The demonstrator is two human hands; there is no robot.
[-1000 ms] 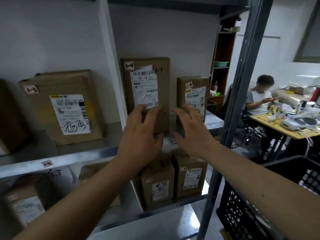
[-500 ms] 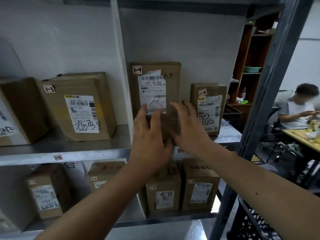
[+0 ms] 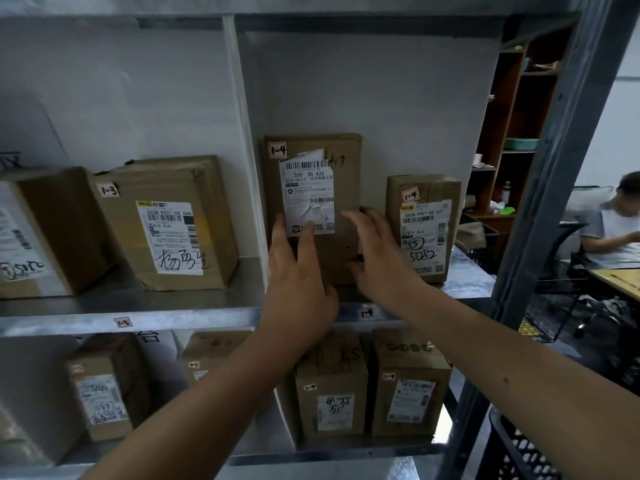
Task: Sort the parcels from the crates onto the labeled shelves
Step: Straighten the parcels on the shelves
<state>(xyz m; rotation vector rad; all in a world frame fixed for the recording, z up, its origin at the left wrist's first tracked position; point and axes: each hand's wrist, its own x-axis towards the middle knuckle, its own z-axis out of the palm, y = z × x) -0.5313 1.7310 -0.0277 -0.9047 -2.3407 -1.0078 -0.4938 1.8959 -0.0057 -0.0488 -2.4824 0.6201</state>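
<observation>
A tall brown parcel marked 1-4, with a torn white shipping label, stands upright on the upper metal shelf. My left hand lies with straight fingers against its front, fingertips on the lower part of the label. My right hand is flat on the parcel's lower right front. A second 1-4 parcel stands just to its right. A small 1-4 tag sits on the shelf edge below.
Left of the white upright, a 1-3 parcel and another box fill the shelf. Several small parcels stand on the lower shelf. A black crate is at bottom right. A seated person works at a table beyond the grey post.
Both hands have gone forward to the tall parcel and now lie against its front. The view has swung left and closer to the shelf.
</observation>
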